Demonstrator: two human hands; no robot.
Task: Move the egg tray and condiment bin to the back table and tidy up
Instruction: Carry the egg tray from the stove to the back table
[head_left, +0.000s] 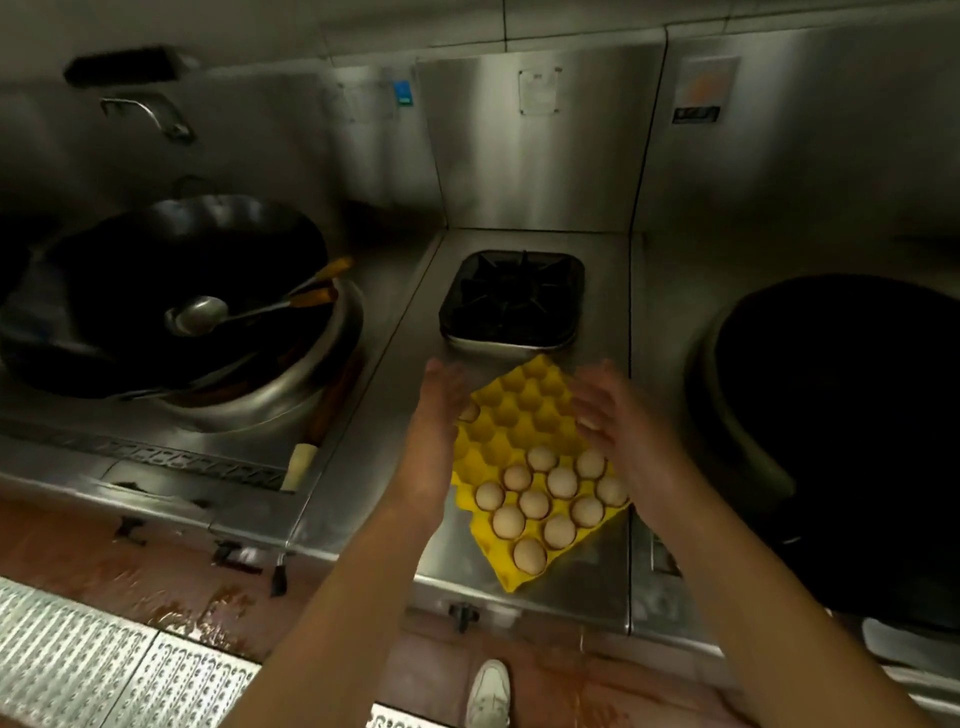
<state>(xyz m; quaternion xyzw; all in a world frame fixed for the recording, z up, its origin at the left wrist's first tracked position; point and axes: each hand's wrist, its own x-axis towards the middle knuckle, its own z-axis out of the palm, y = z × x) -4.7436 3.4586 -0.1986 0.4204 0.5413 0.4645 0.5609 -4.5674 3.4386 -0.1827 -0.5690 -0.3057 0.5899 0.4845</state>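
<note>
The yellow egg tray (524, 415) sits on the steel bench (374, 467), near the edge, in front of a small square burner (511, 299). Its eggs (561, 482) fill only the near half. The left hand (436, 415) is at the tray's left side and the right hand (618, 421) at its right side. Both are flat with straight fingers and grip nothing yet. One hand on each side should keep the tray level, so no egg rolls out. A wok (171, 296) with a ladle (200, 314) stands far left. No condiment bin can be seen.
</note>
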